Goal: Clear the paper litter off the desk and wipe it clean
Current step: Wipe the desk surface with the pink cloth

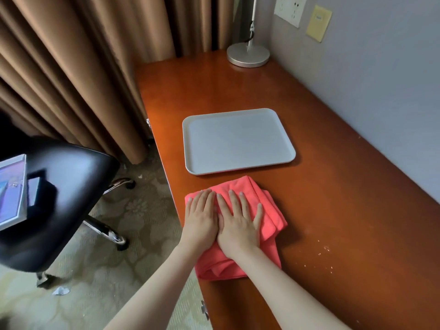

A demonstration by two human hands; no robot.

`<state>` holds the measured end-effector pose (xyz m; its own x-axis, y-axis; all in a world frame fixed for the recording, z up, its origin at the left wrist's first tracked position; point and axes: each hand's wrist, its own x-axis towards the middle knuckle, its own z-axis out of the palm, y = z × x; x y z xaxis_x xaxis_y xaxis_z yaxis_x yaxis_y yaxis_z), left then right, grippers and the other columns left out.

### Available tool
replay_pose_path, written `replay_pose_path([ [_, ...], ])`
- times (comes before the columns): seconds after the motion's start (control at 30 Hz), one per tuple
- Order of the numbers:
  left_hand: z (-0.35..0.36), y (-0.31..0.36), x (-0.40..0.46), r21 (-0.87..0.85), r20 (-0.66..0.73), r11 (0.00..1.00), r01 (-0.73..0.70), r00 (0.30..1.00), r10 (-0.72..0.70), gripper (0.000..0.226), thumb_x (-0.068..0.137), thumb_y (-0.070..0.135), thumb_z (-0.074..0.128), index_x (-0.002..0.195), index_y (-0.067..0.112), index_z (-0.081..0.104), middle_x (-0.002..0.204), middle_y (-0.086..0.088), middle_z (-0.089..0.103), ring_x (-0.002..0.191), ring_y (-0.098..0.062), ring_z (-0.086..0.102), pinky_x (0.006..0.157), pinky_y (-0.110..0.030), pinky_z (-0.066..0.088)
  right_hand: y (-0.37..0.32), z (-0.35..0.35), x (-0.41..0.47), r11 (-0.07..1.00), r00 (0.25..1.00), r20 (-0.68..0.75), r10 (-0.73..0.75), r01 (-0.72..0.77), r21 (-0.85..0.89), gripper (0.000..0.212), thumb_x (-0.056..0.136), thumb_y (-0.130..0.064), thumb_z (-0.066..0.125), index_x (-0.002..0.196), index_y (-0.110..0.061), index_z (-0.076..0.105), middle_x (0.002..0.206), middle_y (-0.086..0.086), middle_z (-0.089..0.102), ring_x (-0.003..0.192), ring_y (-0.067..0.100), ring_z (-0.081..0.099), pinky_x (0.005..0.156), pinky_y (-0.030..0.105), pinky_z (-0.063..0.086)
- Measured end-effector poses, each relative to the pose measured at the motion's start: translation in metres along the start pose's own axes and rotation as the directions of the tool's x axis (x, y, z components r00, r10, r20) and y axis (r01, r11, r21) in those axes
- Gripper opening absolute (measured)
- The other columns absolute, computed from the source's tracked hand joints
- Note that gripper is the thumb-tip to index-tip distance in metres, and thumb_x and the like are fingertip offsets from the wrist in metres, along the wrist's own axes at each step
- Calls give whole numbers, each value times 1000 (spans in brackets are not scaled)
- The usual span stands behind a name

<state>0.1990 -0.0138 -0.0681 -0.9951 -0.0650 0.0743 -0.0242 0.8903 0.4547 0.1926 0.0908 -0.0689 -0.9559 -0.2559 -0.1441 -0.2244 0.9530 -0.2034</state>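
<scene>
Head view: both of my hands lie flat on the pink cloth (269, 210), which is bunched in folds on the desk (333, 163), just on the near side of the grey tray (238, 141). My left hand (201, 217) presses the cloth's left part, fingers straight and together, gripping nothing. My right hand (239, 222) lies touching it, fingers straight and slightly spread, palm down on the cloth, also gripping nothing. Small pale specks (326, 251) sit on the desk to the right of the cloth, well nearer to me than the tray. Beyond the tray stands a round lamp base (247, 54) at the desk's far end. On the wall past the tray hang a white socket plate (288, 9) and a yellow plate (318, 22); any writing on them is too small to read. Left of the tray, off the desk, stands a black chair (66, 191).
</scene>
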Motion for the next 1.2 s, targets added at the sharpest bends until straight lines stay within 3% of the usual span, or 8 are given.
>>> replay_pose_path([
  [0.43, 56, 120, -130, 95, 44, 995, 8, 999, -12, 58, 95, 31, 4, 147, 12, 21, 155, -4, 20, 145, -16, 10, 117, -33, -2, 111, -4, -151, 1000, 1000, -8, -22, 22, -14, 52, 99, -44, 11, 147, -40, -9, 159, -7, -10, 145, 18, -13, 110, 52, -17],
  [0.6, 79, 169, -196, 106, 37, 994, 41, 998, -45, 48, 102, 24, 19, 149, 13, 16, 156, -1, 15, 145, -14, 5, 117, -31, -6, 152, -4, -223, 999, 999, -24, -40, 40, 4, 52, 99, -45, 10, 148, -40, -8, 159, -8, -10, 145, 18, -14, 111, 51, -17],
  [0.7, 85, 192, -226, 140, 78, 989, 49, 995, -60, 53, 99, 31, 6, 149, 15, 11, 157, 0, 9, 145, -13, 0, 116, -29, -11, 169, -1, -257, 999, 999, 1, -39, 39, 6, 51, 99, -46, 9, 147, -41, -7, 158, -9, -10, 145, 16, -14, 109, 48, -21],
  [0.8, 85, 198, -237, 123, 82, 991, 58, 994, -69, 67, 89, 37, -5, 149, 15, 13, 157, 0, 11, 146, -13, 0, 110, -26, -18, 167, -10, -274, 1000, 999, -53, 8, -7, 16, 52, 95, -44, 11, 145, -41, 25, 156, -7, 22, 144, 19, 18, 114, 51, -8],
  [0.87, 85, 193, -231, 138, 72, 989, 57, 995, -67, 53, 98, 29, 11, 150, 17, 10, 158, 2, 8, 146, -11, -3, 109, -25, -20, 158, -17, -273, 997, 995, -93, 44, -37, 71, 51, 88, -41, 25, 127, -35, 58, 135, -4, 56, 125, 20, 52, 106, 51, 19],
  [0.93, 83, 185, -220, 115, 65, 991, 62, 995, -70, 52, 100, 24, 21, 150, 18, 8, 158, 4, 5, 145, -10, -6, 108, -24, -22, 150, -21, -264, 995, 996, -80, 50, -42, 94, 49, 85, -39, 30, 118, -32, 66, 125, -3, 63, 116, 20, 60, 98, 50, 25],
  [1.1, 71, 155, -178, 86, 47, 993, 80, 995, -84, 53, 100, 24, 26, 150, 17, 9, 157, 5, 6, 145, -10, -6, 107, -23, -22, 126, -19, -214, 992, 997, -47, 59, -54, 115, 51, 88, -40, 26, 128, -33, 57, 136, -2, 54, 127, 23, 50, 104, 51, 18],
  [1.2, 62, 130, -133, 67, 76, 997, 35, 996, -41, 53, 100, 22, 28, 149, 17, 13, 157, 5, 9, 145, -11, -5, 112, -26, -17, 108, -9, -169, 995, 998, -14, 67, -66, 77, 62, 87, -45, -7, 149, -39, 3, 159, -5, -1, 146, 22, -6, 105, 52, -26],
])
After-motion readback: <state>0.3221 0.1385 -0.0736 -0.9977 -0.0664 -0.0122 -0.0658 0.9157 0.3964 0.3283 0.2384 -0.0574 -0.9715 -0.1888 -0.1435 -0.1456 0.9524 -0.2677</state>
